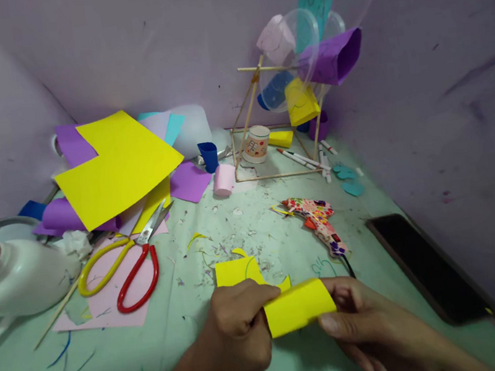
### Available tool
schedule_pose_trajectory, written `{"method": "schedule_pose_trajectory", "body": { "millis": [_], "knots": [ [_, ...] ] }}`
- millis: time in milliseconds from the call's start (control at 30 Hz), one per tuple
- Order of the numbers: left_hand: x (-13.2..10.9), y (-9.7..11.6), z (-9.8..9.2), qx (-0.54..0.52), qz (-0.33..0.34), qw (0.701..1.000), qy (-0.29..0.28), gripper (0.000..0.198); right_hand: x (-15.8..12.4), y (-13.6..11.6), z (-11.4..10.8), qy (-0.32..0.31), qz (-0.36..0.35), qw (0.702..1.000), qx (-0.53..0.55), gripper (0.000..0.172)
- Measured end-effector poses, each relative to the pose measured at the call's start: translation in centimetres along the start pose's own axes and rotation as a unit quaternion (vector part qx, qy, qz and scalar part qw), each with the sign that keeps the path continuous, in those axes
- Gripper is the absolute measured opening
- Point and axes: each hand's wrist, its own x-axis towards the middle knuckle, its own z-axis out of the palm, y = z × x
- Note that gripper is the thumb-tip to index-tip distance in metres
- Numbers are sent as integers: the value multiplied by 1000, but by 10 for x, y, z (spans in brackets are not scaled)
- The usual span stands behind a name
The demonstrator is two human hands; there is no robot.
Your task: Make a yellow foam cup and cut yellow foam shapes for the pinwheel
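A curved piece of yellow paper (299, 308) is held between my two hands above the green table. My left hand (241, 324) is closed on its left end, with the index finger along the top edge. My right hand (355, 312) pinches its right end between thumb and fingers. Behind my left hand lies a flat yellow paper piece (237, 272) with thin offcuts beside it. Past my right hand rests a flower-patterned glue gun (316, 221), its nozzle pointing left. Scissors (138, 253) with one yellow and one red handle lie open-bladed at the left.
A stick frame (269, 177) carrying clear discs and coloured paper cups (331, 59) stands at the back right, a paper cup (256, 144) inside it. A phone (429, 266) lies right. Coloured sheets (117, 168) and a white pot (22, 277) are left. Markers (297, 159) lie near the frame.
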Motion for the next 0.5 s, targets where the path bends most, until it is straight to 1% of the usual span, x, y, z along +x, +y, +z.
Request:
{"method": "schedule_pose_trajectory", "body": {
  "millis": [67,133,200,267,300,333,367,400,467,500],
  "knots": [
    [-1,1,0,-14,6,1000,-24,25,2,2,2,-35,48,997,40,37],
    [0,2,-1,-36,-9,998,-51,25,4,6,2,-45,90,991,89,32],
    [2,3,-3,-69,-58,992,-86,28,5,10,0,-66,123,982,129,31],
    [4,4,-5,-100,-129,979,-122,32,5,14,-3,-92,150,974,146,32],
    [5,3,-6,-111,-157,972,-134,33,6,16,-4,-100,155,972,145,33],
    [5,3,-6,-117,-171,968,-141,33,6,17,-4,-100,153,973,141,34],
    [5,1,-5,-119,-165,969,-144,33,7,18,-4,-87,141,976,138,34],
    [4,0,-4,-115,-140,973,-140,33,7,18,-3,-60,123,982,134,34],
    [1,-4,-2,-97,-89,984,-124,32,10,18,1,9,80,988,132,34],
    [0,-6,-1,-88,-76,986,-118,32,11,18,3,38,62,988,136,35]
  ]
}}
